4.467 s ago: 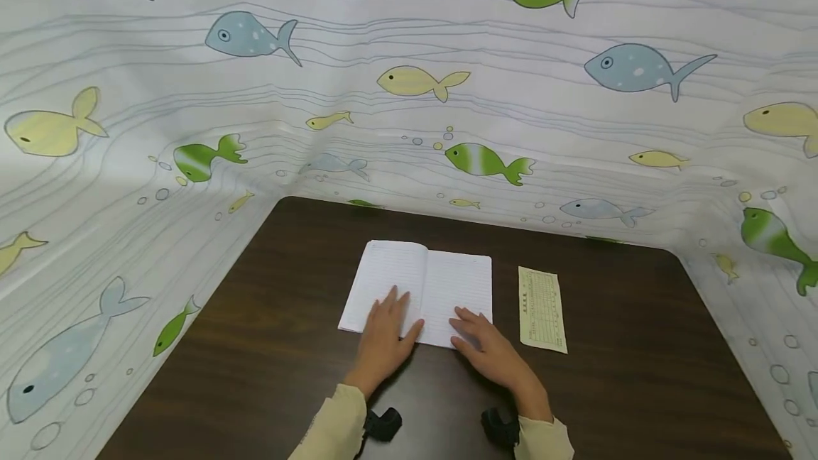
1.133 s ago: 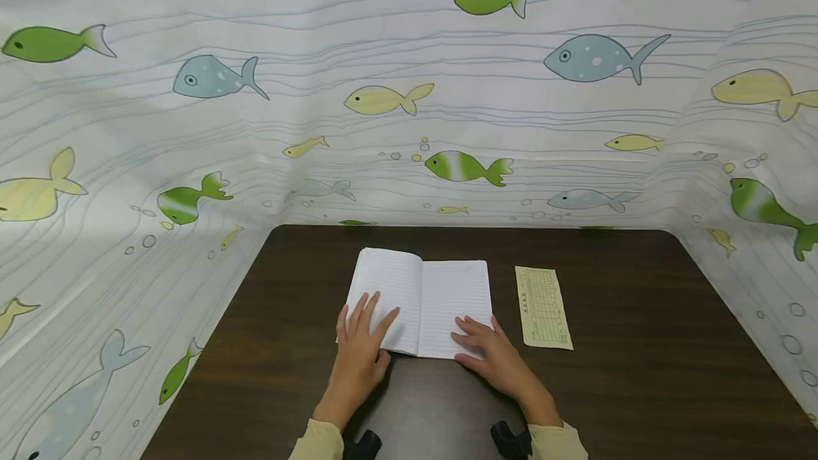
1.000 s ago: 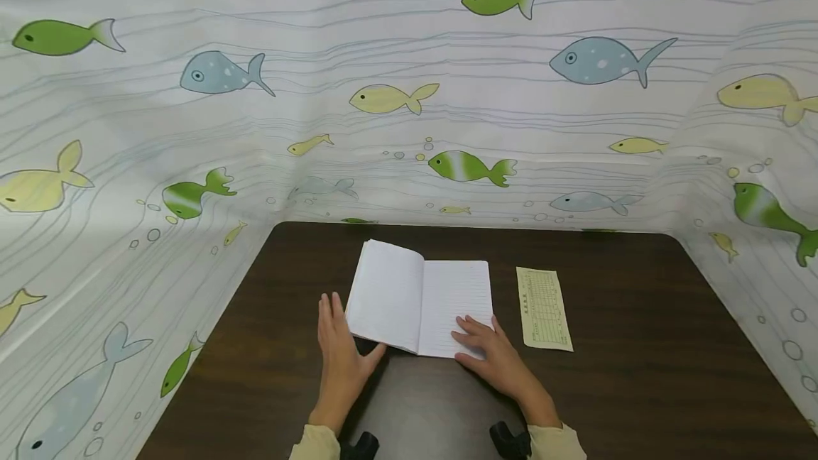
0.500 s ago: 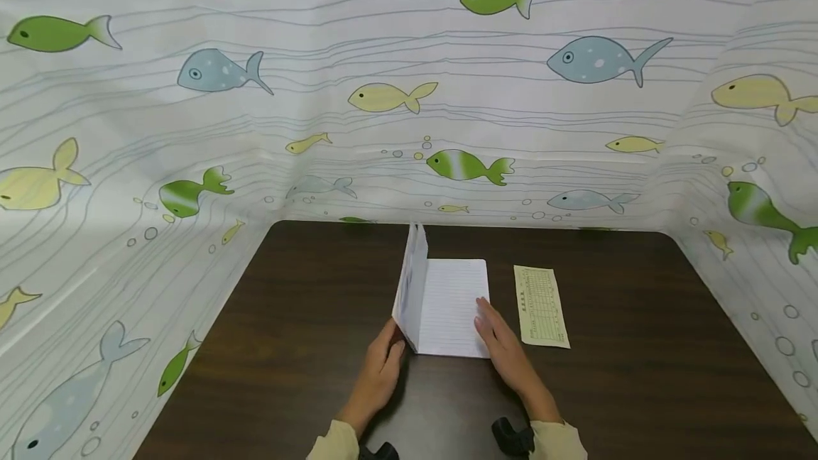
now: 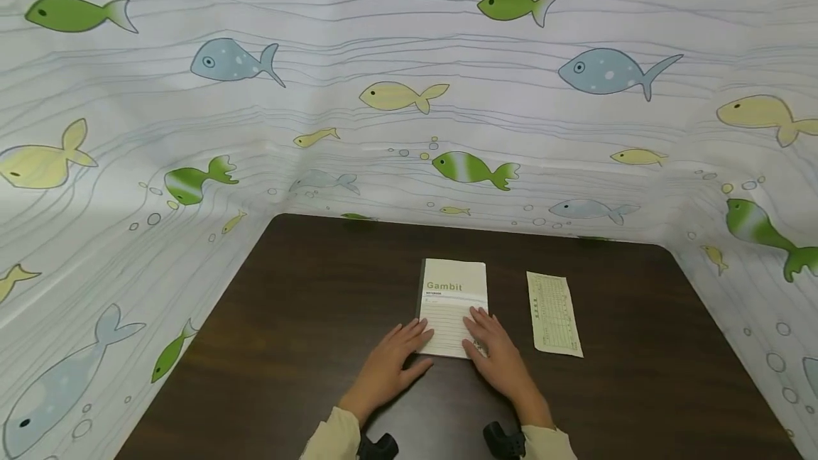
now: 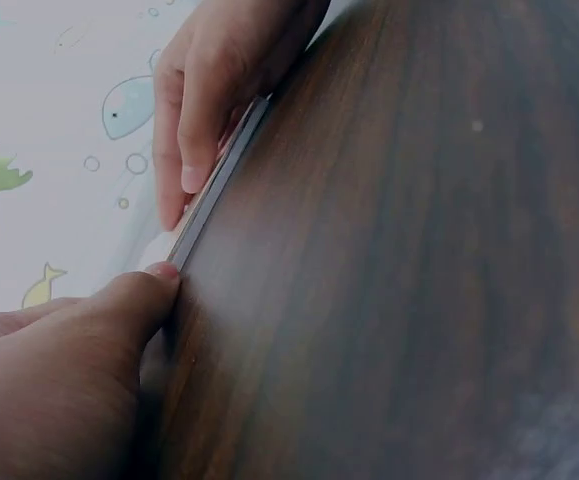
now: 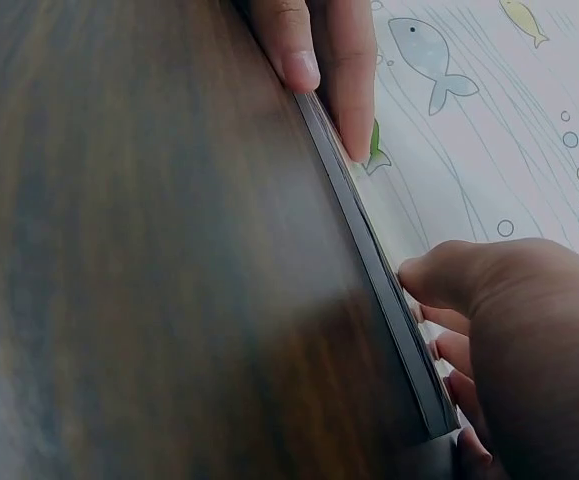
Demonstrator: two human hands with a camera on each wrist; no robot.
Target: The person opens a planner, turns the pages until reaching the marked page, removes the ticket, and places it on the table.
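A closed notebook [image 5: 450, 311] lies flat on the table, its pale cover printed with "Gambit" and ruled lines. My left hand [image 5: 393, 368] has its fingertips on the cover's lower left, with the thumb by the bottom edge. On the lower right of the cover rests my right hand [image 5: 501, 360], fingers extended and spread. Both wrist views look along the notebook's thin page edge [image 6: 214, 195], with the left thumb [image 6: 154, 275] at that edge. In the right wrist view, the right thumb [image 7: 439, 275] lies over the top side of the cover.
A pale yellow-green printed slip [image 5: 554, 314] lies to the right of the notebook. The dark wooden table [image 5: 307, 289] is bordered by a white fish-patterned sheet [image 5: 383, 34] at the back and both sides. Black wrist devices [image 5: 505, 439] sit on both wrists.
The notebook lay open; my left hand lifted its left half and swung it over to the right, closing it. Both hands now rest on the cover. The slip stays beside it.
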